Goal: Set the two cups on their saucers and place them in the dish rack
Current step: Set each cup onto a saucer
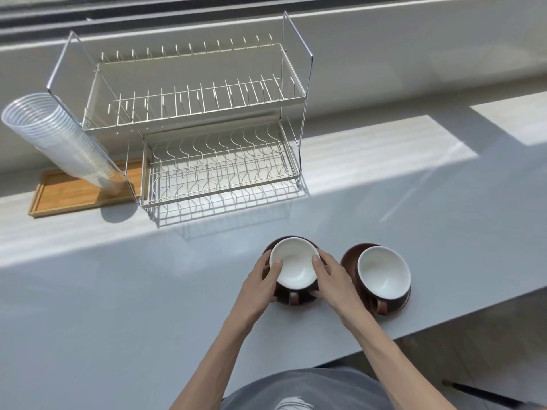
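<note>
Two brown cups with white insides sit on brown saucers near the counter's front edge. The left cup (294, 263) rests on its saucer (293, 301), handle toward me. My left hand (262, 282) grips the left side of this cup and saucer, thumb on the rim. My right hand (333, 276) grips the right side, thumb on the rim. The right cup (384, 270) stands untouched on its saucer (349, 258). The two-tier wire dish rack (195, 119) stands farther back, both tiers bare.
A tilted stack of clear plastic cups (56, 134) leans on a wooden tray (68, 193) left of the rack. The grey counter (118, 291) ends at a front edge just right of the right saucer. A window ledge runs behind the rack.
</note>
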